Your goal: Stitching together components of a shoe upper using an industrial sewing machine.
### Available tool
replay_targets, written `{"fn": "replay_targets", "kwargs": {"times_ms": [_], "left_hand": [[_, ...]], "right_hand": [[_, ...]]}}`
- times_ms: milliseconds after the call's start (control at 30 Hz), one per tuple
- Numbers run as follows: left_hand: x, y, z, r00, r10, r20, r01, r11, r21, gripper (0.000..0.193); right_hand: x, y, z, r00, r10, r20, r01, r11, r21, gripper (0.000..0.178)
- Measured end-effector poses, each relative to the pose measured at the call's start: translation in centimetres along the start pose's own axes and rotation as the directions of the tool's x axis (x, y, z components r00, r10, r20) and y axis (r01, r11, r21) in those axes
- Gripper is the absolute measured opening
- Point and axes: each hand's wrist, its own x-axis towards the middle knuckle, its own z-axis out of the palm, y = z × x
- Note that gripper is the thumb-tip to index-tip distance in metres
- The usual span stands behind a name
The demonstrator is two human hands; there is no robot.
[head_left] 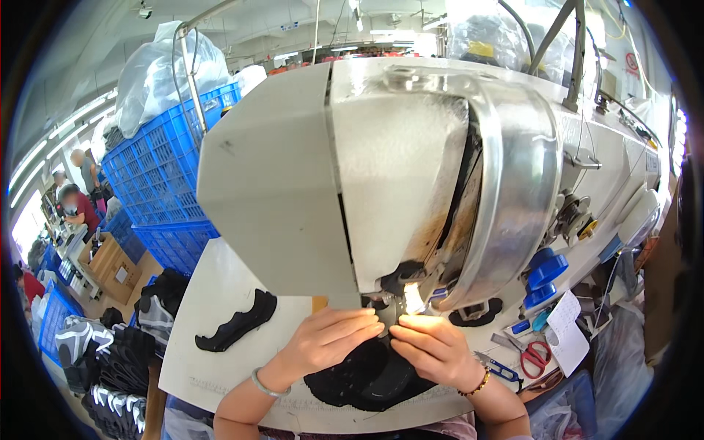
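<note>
A large pale industrial sewing machine [271, 176] fills the middle of the view, with a small lamp [413, 299] glowing by its needle area. Under its head, my left hand [330, 339] has its fingers closed and pressed together at the left of the needle. My right hand [434, 350] pinches from the other side, its fingertips close to the left ones. Between and below them hangs a black fabric piece, seemingly a shoe upper [367, 380], its top edge at my fingertips. The needle and the exact grip are partly hidden.
On the white table, a curved black piece [236, 321] lies left and another [477, 313] right. Red-handled scissors [535, 356], a blue thread snip [501, 369] and paper [568, 330] are at right. Blue crates [158, 172], stacked shoe parts [125, 359] and distant people stand left.
</note>
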Motion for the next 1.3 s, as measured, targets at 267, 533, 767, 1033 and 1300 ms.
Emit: {"fn": "replay_targets", "kwargs": {"times_ms": [267,533,767,1033,1300], "left_hand": [[0.3,0.2,0.2,0.999,-0.028,-0.024,0.028,0.999,-0.017,0.021],[0.6,-0.2,0.1,0.992,-0.127,-0.004,0.126,0.992,-0.021,0.026],[0.9,0.0,-1.0,0.985,-0.156,0.067,0.159,0.987,-0.031,0.032],[0.6,-0.2,-0.7,0.978,-0.18,0.102,0.184,0.983,-0.027,0.034],[0.9,-0.4,-0.3,0.985,-0.15,0.082,0.147,0.989,0.034,0.032]], "right_hand": [[-0.1,-0.1,0.1,1.0,0.01,-0.017,-0.01,1.0,0.001,0.026],[0.2,0.2,0.2,0.999,0.032,-0.02,-0.032,0.999,0.002,0.026],[0.5,-0.6,-0.5,0.997,0.063,0.053,-0.064,0.998,0.011,0.03],[0.5,-0.6,0.0,1.0,0.027,0.006,-0.027,1.0,0.011,0.027],[0.2,-0.2,-0.1,0.996,0.067,0.057,-0.066,0.998,-0.025,0.031]]}}
